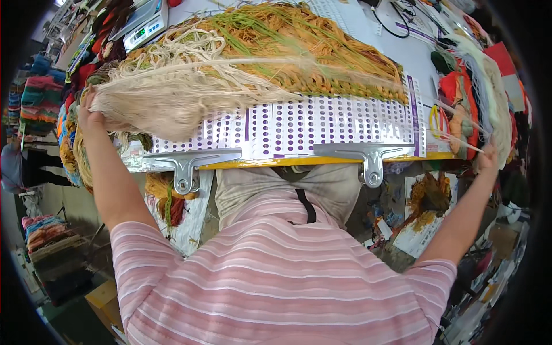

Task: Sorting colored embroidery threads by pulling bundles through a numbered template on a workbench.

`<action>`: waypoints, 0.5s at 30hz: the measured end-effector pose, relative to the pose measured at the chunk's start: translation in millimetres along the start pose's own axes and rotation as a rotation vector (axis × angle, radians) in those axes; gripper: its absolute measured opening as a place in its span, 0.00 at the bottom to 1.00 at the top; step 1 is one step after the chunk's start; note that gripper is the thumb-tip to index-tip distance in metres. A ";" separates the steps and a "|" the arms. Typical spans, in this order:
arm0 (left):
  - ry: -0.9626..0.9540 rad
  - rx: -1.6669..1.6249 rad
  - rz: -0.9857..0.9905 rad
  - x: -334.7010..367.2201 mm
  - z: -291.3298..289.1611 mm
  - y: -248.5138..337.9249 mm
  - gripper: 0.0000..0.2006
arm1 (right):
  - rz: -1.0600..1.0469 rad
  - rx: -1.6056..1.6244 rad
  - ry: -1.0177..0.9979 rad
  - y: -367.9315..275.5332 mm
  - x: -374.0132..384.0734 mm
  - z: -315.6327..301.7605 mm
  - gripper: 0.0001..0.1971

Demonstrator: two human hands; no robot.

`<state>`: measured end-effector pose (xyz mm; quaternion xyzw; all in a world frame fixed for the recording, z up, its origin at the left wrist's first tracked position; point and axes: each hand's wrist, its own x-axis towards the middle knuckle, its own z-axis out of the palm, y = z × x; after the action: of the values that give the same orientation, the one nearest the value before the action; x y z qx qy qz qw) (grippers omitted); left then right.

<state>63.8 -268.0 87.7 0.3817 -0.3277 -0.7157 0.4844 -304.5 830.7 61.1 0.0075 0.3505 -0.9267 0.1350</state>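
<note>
At the left end of the table, my left hand is closed around the end of a cream yarn bundle. Its loose strands spread rightward over a large heap of orange and green yarn. Far out to the right, my right hand pinches the ends of thin pale yarn strands. Those strands stretch back toward the heap and are smeared by motion. Beneath lies a sheet printed with rows of purple dots, held at the table's front edge by two metal clips.
A digital scale stands at the back left. Colored yarn hanks hang by the left edge; red and pale hanks lie at the right. Black cables run along the back. Below right, an open white carton holds brown fibers.
</note>
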 end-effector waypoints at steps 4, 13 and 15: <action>-0.519 -0.527 -0.354 118.8 -61.5 57.2 0.11 | -0.235 -0.158 0.427 -84.7 38.7 51.1 0.15; -0.540 -0.119 -0.240 27.5 -4.1 22.3 0.13 | -0.358 -0.131 0.699 -63.5 34.1 16.9 0.15; -0.243 -0.211 -0.210 40.5 -14.1 -9.5 0.14 | -0.425 -0.012 0.715 -86.2 32.1 -21.3 0.17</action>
<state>62.1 -304.6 63.5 0.2715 -0.2655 -0.8335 0.4014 -359.2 898.5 97.4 0.2554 0.3746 -0.8710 -0.1893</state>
